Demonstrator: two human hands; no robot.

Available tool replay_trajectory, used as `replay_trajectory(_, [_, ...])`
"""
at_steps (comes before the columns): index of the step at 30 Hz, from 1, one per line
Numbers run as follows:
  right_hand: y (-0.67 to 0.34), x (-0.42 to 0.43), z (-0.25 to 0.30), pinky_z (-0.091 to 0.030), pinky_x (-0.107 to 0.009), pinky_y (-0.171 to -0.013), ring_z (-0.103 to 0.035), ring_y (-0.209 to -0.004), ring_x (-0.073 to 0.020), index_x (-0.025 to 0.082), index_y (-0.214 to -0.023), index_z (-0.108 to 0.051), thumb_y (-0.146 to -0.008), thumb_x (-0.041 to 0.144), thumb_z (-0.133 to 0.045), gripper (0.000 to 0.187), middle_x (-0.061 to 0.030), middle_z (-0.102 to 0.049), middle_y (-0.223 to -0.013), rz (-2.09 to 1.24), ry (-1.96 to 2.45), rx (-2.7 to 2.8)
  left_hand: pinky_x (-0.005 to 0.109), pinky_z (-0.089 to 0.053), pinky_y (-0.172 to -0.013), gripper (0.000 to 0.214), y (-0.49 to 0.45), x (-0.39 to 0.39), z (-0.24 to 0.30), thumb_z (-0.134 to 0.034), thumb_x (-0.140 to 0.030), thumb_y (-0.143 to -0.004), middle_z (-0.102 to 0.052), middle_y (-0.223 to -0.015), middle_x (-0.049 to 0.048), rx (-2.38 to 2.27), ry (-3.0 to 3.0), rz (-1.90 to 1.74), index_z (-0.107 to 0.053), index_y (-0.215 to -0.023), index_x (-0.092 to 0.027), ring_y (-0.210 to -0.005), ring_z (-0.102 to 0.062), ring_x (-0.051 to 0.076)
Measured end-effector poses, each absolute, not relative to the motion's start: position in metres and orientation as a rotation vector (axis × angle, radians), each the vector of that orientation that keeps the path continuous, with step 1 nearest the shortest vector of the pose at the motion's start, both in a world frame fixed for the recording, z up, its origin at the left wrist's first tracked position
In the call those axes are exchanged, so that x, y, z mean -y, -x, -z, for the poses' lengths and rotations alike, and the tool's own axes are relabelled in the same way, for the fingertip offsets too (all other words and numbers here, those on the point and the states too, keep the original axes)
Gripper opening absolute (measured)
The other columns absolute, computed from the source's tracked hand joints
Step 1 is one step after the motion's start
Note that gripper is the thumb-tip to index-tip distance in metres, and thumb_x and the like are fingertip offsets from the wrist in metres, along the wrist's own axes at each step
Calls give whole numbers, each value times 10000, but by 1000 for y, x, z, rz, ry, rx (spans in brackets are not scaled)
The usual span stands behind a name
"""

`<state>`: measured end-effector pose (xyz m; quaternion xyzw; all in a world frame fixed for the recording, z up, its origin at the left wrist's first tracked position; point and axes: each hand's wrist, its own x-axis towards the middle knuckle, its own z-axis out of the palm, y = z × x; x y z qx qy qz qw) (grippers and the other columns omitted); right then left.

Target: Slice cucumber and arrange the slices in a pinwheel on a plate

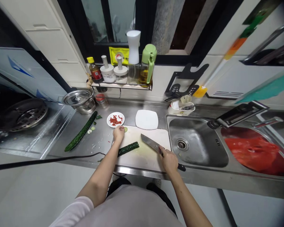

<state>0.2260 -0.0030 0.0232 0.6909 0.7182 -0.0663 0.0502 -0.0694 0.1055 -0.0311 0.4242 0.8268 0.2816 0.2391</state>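
My right hand (169,160) grips the black handle of a kitchen knife (152,144), whose blade points up-left over the white cutting board (153,135). A piece of dark green cucumber (128,148) lies across the board's left side, just left of the blade tip. My left hand (118,132) rests at the board's far left corner with its fingers curled, beside a small cucumber slice (125,129); what it pinches, if anything, is hidden. A long cucumber (81,131) lies on the steel counter to the left.
A small white plate of chopped red chilli (115,119) and an empty white plate (146,119) sit behind the board. A steel pot (79,101) stands left, the sink (196,145) right, with a red basin (255,153) beyond. A shelf of condiment bottles (123,71) hangs above.
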Motion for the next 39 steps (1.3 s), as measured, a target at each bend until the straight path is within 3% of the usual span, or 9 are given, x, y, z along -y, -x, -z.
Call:
replay_trajectory(19, [-223, 1, -24, -407, -278, -762, -642, -906, -205, 273, -1286, -587, -915, 286, -500, 381, -55, -704, -1003, 332, -2156, -2127, 351, -408, -886, 241, 69, -111, 42, -511, -228, -848, -669, -968, 132, -2309, -1613, -653, -740, -891, -165, -1017, -555, 259])
replay_trajectory(30, [-217, -4, -29, -389, -269, -761, -639, -916, -196, 285, -1256, -591, -889, 261, -512, 375, -42, -705, -1016, 406, -2174, -2134, 339, -452, -845, 215, 80, -70, 23, -546, -277, -840, -685, -949, 76, -2262, -1486, -1046, -705, -963, -200, -897, -612, 221])
replay_trajectory(34, [-209, -3, -32, -378, -258, -739, -643, -910, -189, 278, -1238, -587, -930, 278, -449, 337, -51, -706, -1020, 473, -2191, -2147, 332, -462, -830, 216, 69, -38, 18, -529, -295, -875, -678, -897, 65, -2088, -1665, -1082, -697, -962, -192, -843, -610, 199])
replay_trajectory(39, [-189, -2, -37, -370, -259, -722, -648, -897, -194, 223, -1249, -528, -1001, 337, -296, 358, -76, -706, -987, 591, -2081, -2196, 334, -451, -894, 230, 42, -9, 16, -513, -319, -911, -673, -972, 68, -1782, -2014, -938, -700, -993, -214, -959, -594, 198])
